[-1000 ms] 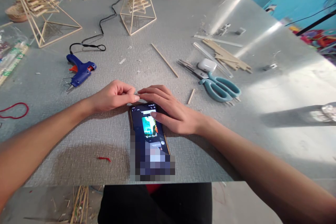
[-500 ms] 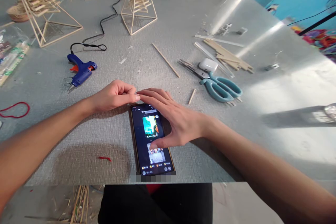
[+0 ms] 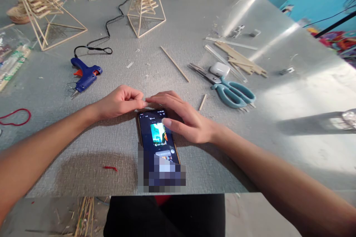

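Observation:
A smartphone [image 3: 155, 133] lies flat on the grey table [image 3: 111, 148] near its front edge, screen lit, lower part blurred. My right hand [image 3: 180, 116] rests over the phone's top right, fingers spread, the thumb tip touching the screen near its upper part. My left hand [image 3: 119, 102] lies on the table just left of the phone's top, fingers curled in loosely, its fingertips meeting my right index finger. Neither hand grips anything.
A blue glue gun [image 3: 85, 76] with a black cord lies at the left. Teal scissors [image 3: 230, 90], a white earbud case [image 3: 219, 69] and wooden sticks [image 3: 240, 59] lie at the right. Two stick pyramids [image 3: 146, 5] [image 3: 41, 11] stand at the back. A red string [image 3: 15, 116] lies far left.
My right thumb slid down the screen half a second ago and has come back up to the upper part. The screen content shifted. My left hand stayed still.

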{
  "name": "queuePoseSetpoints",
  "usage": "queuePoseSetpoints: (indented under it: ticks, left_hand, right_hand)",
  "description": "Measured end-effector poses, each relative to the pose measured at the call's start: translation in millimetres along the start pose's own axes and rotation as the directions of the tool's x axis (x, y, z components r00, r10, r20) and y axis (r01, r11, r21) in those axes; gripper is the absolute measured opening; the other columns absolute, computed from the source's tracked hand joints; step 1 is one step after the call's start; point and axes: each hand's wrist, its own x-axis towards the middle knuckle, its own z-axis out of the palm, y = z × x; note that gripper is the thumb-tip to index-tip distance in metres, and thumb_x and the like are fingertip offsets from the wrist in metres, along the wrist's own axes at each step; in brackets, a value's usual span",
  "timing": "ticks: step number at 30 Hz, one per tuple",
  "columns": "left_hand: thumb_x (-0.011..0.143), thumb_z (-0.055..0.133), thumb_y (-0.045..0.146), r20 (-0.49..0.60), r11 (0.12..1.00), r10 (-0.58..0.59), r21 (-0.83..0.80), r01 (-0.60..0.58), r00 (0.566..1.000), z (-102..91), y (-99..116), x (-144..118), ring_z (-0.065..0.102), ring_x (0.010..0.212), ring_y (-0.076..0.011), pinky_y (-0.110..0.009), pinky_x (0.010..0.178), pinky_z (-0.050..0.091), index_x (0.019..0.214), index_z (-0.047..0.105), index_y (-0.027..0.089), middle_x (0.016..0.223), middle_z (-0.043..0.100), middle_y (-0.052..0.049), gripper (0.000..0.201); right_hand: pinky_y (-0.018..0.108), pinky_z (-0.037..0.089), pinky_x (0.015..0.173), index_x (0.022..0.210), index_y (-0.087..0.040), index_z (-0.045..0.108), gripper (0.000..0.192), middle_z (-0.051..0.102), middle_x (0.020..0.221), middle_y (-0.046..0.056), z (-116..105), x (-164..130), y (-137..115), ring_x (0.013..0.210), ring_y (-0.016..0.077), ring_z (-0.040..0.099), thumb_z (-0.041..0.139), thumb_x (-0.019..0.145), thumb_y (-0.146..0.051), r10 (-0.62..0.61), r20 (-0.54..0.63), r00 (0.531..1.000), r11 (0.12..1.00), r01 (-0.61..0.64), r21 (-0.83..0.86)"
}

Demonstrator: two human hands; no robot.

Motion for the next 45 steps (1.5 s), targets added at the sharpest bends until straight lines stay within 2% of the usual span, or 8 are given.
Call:
queuePoseSetpoints:
  ticks: [3,7,13,20,33,45]
  left_hand:
    - [0.087,0.066,0.029,-0.004,1.0,0.004,-0.002,-0.004,1.0,0.6,1.3,-0.4,0.025,0.05,-0.0056,-0.025,0.048,0.017,0.054,0.036,0.021,0.051,0.031,0.007,0.045]
    - [0.087,0.066,0.029,-0.01,1.0,-0.011,-0.009,0.011,1.0,1.7,3.2,-0.8,0.026,0.05,-0.0057,-0.026,0.048,0.018,0.054,0.035,0.021,0.051,0.032,0.007,0.046]
    - [0.088,0.065,0.029,-0.003,1.0,-0.012,-0.014,0.012,1.0,2.1,2.3,-0.8,0.026,0.05,-0.0055,-0.025,0.048,0.018,0.055,0.036,0.021,0.051,0.032,0.007,0.045]
    - [0.088,0.065,0.03,-0.011,1.0,-0.012,0.02,0.012,1.0,0.9,1.3,-1.5,0.025,0.051,-0.0054,-0.025,0.049,0.018,0.055,0.036,0.02,0.052,0.031,0.007,0.045]
    - [0.092,0.067,0.04,0.0,0.999,0.001,0.042,-0.001,1.0,1.5,1.1,-0.7,0.025,0.051,-0.0055,-0.024,0.048,0.018,0.057,0.037,0.02,0.054,0.03,0.007,0.05]
    - [0.096,0.064,0.043,0.019,1.0,-0.02,-0.008,0.02,1.0,1.4,1.0,-1.9,0.025,0.051,-0.0056,-0.025,0.047,0.017,0.057,0.039,0.02,0.054,0.031,0.007,0.051]
  right_hand:
    - [0.051,0.045,0.112,0.142,-0.02,0.06,0.041,0.071,0.133,0.012,-2.3,3.4,0.4,0.126,0.0264,0.062,0.048,0.108,-0.042,-0.038,-0.062,0.997,0.999,0.039,0.021]
    - [0.048,0.045,0.109,0.133,-0.022,0.067,0.034,0.074,0.128,0.009,-3.6,4.3,1.7,0.124,0.0243,0.064,0.049,0.108,-0.036,-0.06,-0.095,0.994,0.997,0.065,0.045]
    - [0.048,0.045,0.109,0.14,-0.022,0.063,0.038,0.074,0.13,0.009,-4.0,4.1,1.4,0.122,0.0242,0.065,0.051,0.107,-0.038,-0.059,-0.086,0.995,0.997,0.063,0.034]
    - [0.047,0.045,0.11,0.138,-0.021,0.064,0.036,0.073,0.131,0.01,-2.3,3.3,3.3,0.124,0.0239,0.064,0.051,0.107,-0.035,-0.09,-0.091,0.992,0.995,0.093,0.03]
    - [0.052,0.05,0.108,0.14,-0.022,0.061,0.041,0.071,0.128,0.012,-2.0,1.6,1.5,0.12,0.0275,0.064,0.051,0.105,-0.043,0.021,-0.115,0.993,0.999,-0.016,0.04]
    - [0.052,0.05,0.108,0.142,-0.023,0.058,0.042,0.07,0.133,0.012,-2.5,0.3,3.7,0.123,0.0272,0.063,0.055,0.104,-0.04,0.017,-0.105,0.994,0.999,-0.012,0.041]
